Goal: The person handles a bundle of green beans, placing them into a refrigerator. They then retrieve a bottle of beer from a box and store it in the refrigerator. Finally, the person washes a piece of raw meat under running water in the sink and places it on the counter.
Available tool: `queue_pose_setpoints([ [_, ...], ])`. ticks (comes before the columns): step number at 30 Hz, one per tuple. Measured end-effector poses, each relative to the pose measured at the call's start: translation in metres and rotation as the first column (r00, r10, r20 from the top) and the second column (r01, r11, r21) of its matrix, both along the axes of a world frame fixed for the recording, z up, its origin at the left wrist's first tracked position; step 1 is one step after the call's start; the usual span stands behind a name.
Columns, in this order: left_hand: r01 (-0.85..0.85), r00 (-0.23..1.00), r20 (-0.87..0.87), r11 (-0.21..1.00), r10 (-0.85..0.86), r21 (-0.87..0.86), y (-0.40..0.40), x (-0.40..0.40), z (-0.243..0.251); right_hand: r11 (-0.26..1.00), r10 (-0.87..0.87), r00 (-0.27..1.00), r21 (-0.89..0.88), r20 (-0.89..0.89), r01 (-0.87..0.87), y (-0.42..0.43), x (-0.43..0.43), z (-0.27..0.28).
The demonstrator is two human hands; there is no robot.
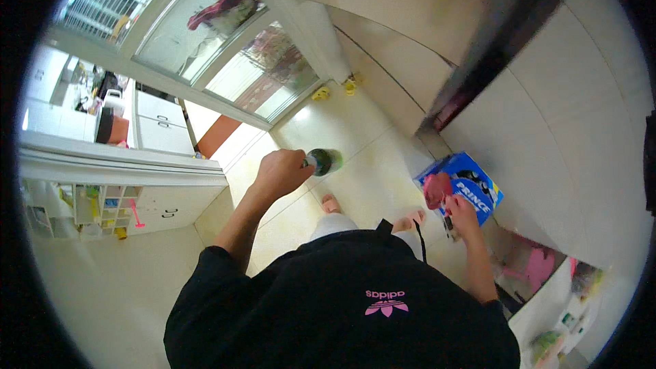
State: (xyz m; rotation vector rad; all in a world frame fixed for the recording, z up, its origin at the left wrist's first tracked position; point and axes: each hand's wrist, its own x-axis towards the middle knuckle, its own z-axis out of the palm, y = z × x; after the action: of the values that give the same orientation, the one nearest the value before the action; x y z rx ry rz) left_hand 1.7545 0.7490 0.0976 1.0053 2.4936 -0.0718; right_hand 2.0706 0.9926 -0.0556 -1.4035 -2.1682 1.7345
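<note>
My left hand [282, 171] is closed around the neck of a green glass bottle [321, 162], which hangs over the tiled floor. In my right hand [463, 217] is a pinkish-red item [437, 190], blurred, so its kind is unclear. Something dark and thin shows just below that hand; I cannot tell whether it is held too. Behind the right hand, against the wall, stands a blue cardboard box [479, 183] with white lettering. My feet in sandals [331, 204] are on the floor between both hands.
A glazed white sliding door [246, 56] stands ahead on the left, beside a kitchen with white cabinets [161, 123]. Yellow slippers [321, 93] lie near its base. A dark upright post [492, 56] rises ahead right. At lower right are a pink chair [539, 268] and a white table [538, 312].
</note>
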Motion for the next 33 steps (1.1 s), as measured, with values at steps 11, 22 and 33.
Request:
queue_pose_setpoints([
  [11,-0.199,0.98,0.023,0.976,0.198,0.093,-0.184,-0.139,0.015,0.7,0.247,0.967,0.68,0.057,-0.219,0.015,-0.316,0.171],
  [22,-0.192,0.98,0.022,0.922,0.196,0.335,-0.197,-0.23,0.017,0.46,0.402,0.879,0.774,0.256,-0.436,0.003,-0.466,0.238],
  [33,-0.168,0.984,-0.006,0.925,0.181,0.342,-0.135,-0.346,0.073,-0.4,0.532,0.282,0.53,0.799,-0.748,-0.044,-0.609,0.312],
])
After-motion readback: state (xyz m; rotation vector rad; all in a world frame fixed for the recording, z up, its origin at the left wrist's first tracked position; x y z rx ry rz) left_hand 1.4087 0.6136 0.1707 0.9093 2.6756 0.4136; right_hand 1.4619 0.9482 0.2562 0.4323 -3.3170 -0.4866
